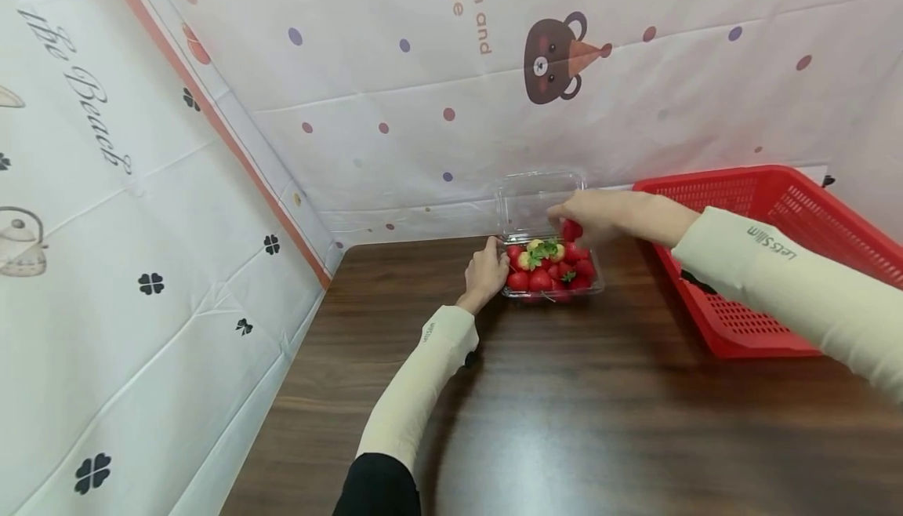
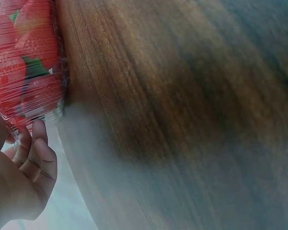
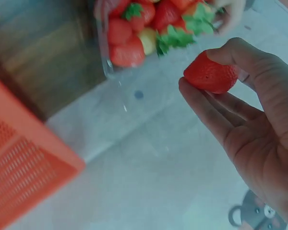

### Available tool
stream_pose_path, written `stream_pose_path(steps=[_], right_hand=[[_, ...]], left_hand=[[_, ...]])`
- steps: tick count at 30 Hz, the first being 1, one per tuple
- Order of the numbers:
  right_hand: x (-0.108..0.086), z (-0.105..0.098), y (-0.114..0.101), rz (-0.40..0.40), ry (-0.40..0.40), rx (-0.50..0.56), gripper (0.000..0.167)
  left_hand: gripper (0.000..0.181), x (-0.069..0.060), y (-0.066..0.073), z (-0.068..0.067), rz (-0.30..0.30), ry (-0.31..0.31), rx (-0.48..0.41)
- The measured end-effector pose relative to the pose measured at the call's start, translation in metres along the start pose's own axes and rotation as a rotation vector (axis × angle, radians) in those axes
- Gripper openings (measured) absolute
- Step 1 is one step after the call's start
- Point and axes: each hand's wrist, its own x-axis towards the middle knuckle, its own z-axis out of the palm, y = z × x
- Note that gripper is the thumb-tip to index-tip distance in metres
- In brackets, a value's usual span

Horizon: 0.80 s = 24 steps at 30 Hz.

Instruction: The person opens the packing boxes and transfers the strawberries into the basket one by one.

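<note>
Thumb and fingertips of my right hand (image 1: 595,210) pinch one strawberry (image 3: 209,73); it's up by the back-right corner of the clear box (image 1: 596,288), off the pile of strawberries (image 1: 541,281) inside. I'd keep the pinch light, pads on the flanks, no squeeze, knuckles clear of the raised lid (image 1: 539,176).

My left hand (image 1: 487,269) sits at the box's left side, fingers bent; can't tell if they pinch the rim or just brace. Worth keeping it steadied: box looks light enough to skid.

Box is near the table's (image 1: 564,422) back edge, between back-left corner and red basket (image 1: 835,222).

Pose: right forearm (image 1: 776,265) crosses above the basket; left forearm (image 1: 416,375) reaches toward the back edge.
</note>
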Motion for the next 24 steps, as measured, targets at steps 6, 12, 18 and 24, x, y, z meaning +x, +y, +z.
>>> stream_pose_path(steps=[6,12,18,24], right_hand=[[-0.005,-0.025,0.004,0.048,0.093,-0.067,0.037],[-0.008,-0.043,0.005,0.029,0.135,-0.060,0.035],[-0.024,-0.065,0.023,0.018,0.220,-0.108,0.031],[-0.045,-0.083,0.057,0.169,0.167,-0.143,0.034]], left_hand=[[0.028,0.001,-0.002,-0.002,0.014,-0.020,-0.009],[0.027,-0.001,-0.013,-0.008,-0.010,-0.025,0.025],[0.028,0.001,-0.015,-0.011,0.023,-0.028,0.006],[0.028,0.002,-0.013,-0.011,0.021,-0.021,0.000]])
